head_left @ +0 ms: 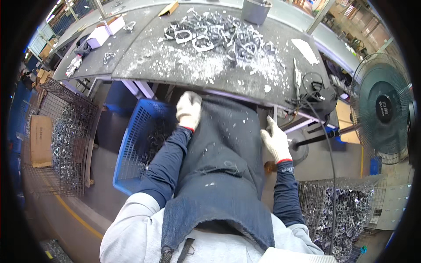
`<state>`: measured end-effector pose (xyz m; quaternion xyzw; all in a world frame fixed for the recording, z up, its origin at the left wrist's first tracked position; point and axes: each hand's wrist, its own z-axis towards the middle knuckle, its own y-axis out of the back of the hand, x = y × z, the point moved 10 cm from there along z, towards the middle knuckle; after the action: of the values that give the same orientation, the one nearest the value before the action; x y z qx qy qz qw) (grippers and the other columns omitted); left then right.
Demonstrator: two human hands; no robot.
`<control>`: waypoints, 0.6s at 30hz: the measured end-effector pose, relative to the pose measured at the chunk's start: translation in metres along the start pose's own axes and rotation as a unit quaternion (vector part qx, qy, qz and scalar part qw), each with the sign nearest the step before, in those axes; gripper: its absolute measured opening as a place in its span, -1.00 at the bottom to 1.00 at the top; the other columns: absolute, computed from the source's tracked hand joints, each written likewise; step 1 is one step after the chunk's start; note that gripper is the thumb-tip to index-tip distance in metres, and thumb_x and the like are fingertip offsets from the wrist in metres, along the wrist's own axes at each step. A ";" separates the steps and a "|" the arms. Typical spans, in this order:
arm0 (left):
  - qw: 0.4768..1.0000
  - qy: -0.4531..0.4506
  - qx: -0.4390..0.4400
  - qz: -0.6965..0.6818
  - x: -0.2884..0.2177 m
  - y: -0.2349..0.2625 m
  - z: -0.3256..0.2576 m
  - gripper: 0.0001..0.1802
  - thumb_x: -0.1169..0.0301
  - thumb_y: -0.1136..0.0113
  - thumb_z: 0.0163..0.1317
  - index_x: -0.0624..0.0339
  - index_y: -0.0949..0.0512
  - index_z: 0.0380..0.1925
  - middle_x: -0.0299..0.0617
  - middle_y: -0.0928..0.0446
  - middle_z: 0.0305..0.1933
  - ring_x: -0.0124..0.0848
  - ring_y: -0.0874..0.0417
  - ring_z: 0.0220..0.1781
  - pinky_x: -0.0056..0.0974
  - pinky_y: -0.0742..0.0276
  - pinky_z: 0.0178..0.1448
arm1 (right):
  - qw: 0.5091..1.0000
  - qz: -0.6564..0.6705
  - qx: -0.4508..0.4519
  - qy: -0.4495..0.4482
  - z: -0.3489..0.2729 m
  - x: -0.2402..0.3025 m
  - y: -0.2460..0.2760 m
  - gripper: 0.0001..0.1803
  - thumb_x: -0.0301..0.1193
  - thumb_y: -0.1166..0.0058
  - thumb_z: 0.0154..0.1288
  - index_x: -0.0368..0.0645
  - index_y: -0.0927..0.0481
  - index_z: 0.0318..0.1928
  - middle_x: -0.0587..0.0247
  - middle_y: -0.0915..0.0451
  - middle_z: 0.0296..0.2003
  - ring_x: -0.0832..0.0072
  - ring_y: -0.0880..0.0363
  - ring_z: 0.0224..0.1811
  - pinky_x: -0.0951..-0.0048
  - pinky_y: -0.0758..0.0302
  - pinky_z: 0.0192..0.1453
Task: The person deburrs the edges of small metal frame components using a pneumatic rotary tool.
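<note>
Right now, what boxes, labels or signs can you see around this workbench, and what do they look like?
White box: far left of the bench top, small, rectangular.
Second white box: just behind it, open, with brown inner flaps.
Brown cardboard sheet: flat against the wire basket on the left.
Round label: dark disc at the green fan's hub.

A heap of bent silvery metal clamps lies on the far middle of the dark grey speckled table, with a grey round bucket behind it. A blue plastic lattice crate stands under the table's near edge, left of the person's dark denim apron. Wire mesh baskets of metal parts sit far left and lower right. A dark green floor fan stands to the right.
</note>
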<state>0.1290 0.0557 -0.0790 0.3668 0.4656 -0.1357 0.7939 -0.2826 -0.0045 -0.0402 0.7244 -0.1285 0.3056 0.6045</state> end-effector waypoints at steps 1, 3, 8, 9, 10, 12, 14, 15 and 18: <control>1.000 0.001 -0.009 -0.016 -0.007 0.008 0.003 -0.72 0.21 -0.40 0.53 0.21 -0.77 -0.03 0.16 -0.83 0.02 0.12 -0.86 0.13 0.09 -0.73 0.27 | 1.000 -0.001 0.010 -0.009 -0.007 -0.007 -0.005 -0.18 -0.17 -0.33 0.55 -0.14 -0.48 0.72 -0.18 -0.67 0.54 -0.14 -0.69 0.53 0.00 -0.56 0.66; 1.000 0.000 -0.012 0.010 -0.002 0.008 0.017 -0.71 0.19 -0.44 0.51 0.20 -0.80 -0.04 0.13 -0.84 -0.06 0.07 -0.88 0.08 0.05 -0.73 0.25 | 0.999 0.011 0.046 0.007 -0.003 -0.012 -0.017 -0.21 -0.13 -0.29 0.57 -0.14 -0.51 0.69 -0.19 -0.66 0.54 -0.13 -0.65 0.58 0.01 -0.54 0.69; 0.971 0.158 0.101 0.146 0.052 0.005 -0.021 -0.66 0.16 -0.38 0.51 0.24 -0.80 -0.01 0.16 -0.84 -0.04 0.11 -0.87 0.09 0.06 -0.74 0.24 | 0.998 -0.011 0.051 0.036 0.013 0.001 -0.032 -0.23 -0.18 -0.31 0.58 -0.13 -0.52 0.69 -0.19 -0.66 0.53 -0.09 -0.60 0.62 0.03 -0.49 0.73; 0.972 0.163 0.107 0.130 0.053 0.009 -0.022 -0.67 0.18 -0.38 0.51 0.23 -0.80 -0.01 0.16 -0.84 -0.04 0.12 -0.87 0.10 0.07 -0.74 0.26 | 0.992 0.038 -0.030 0.117 0.018 0.024 -0.009 -0.22 -0.26 -0.34 0.56 -0.15 -0.49 0.71 -0.18 -0.70 0.48 -0.10 -0.64 0.57 0.03 -0.49 0.73; 0.972 0.173 0.108 0.121 0.054 0.020 -0.026 -0.68 0.19 -0.39 0.51 0.23 -0.80 -0.02 0.15 -0.84 -0.03 0.12 -0.88 0.11 0.07 -0.74 0.27 | 0.992 0.085 -0.030 0.086 0.030 0.049 0.012 -0.20 -0.32 -0.34 0.56 -0.17 -0.46 0.73 -0.18 -0.67 0.50 -0.11 -0.63 0.57 0.01 -0.49 0.72; 0.983 0.116 0.103 0.095 0.023 0.014 -0.025 -0.71 0.23 -0.40 0.50 0.22 -0.81 -0.02 0.14 -0.85 -0.03 0.12 -0.88 0.12 0.05 -0.75 0.29 | 0.974 0.037 -0.168 0.145 0.061 0.063 0.064 -0.16 -0.32 -0.36 0.56 -0.15 -0.41 0.76 -0.17 -0.63 0.54 -0.13 -0.57 0.60 -0.04 -0.49 0.71; 0.988 -0.067 0.117 0.078 -0.037 -0.002 -0.016 -0.76 0.33 -0.47 0.45 0.21 -0.82 0.00 0.07 -0.86 -0.03 0.08 -0.88 0.11 0.02 -0.76 0.28 | 0.958 0.001 -0.258 0.127 0.098 0.057 0.111 -0.14 -0.33 -0.37 0.56 -0.09 -0.38 0.78 -0.23 -0.57 0.57 -0.17 -0.53 0.63 -0.08 -0.49 0.71; 0.984 -0.128 0.113 0.041 -0.075 -0.006 -0.010 -0.79 0.41 -0.47 0.43 0.24 -0.81 -0.01 0.07 -0.84 -0.04 0.02 -0.88 0.05 -0.02 -0.77 0.23 | 0.946 -0.063 -0.291 0.129 0.114 0.045 0.128 -0.14 -0.32 -0.37 0.56 -0.07 -0.37 0.78 -0.24 -0.58 0.55 -0.19 -0.54 0.61 -0.08 -0.50 0.69; 0.973 -0.217 0.068 0.030 -0.158 -0.008 0.026 -0.77 0.52 -0.49 0.39 0.27 -0.79 0.02 0.07 -0.82 -0.05 -0.06 -0.87 -0.03 -0.07 -0.78 0.15 | 0.933 -0.122 -0.323 0.100 0.151 0.022 0.162 -0.14 -0.31 -0.38 0.56 -0.05 -0.38 0.78 -0.28 -0.55 0.54 -0.20 -0.58 0.57 -0.08 -0.56 0.64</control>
<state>0.0572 0.0117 0.0575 0.3952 0.2604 -0.2193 0.8532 -0.3118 -0.1824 0.0897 0.4662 -0.0697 0.2418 0.8481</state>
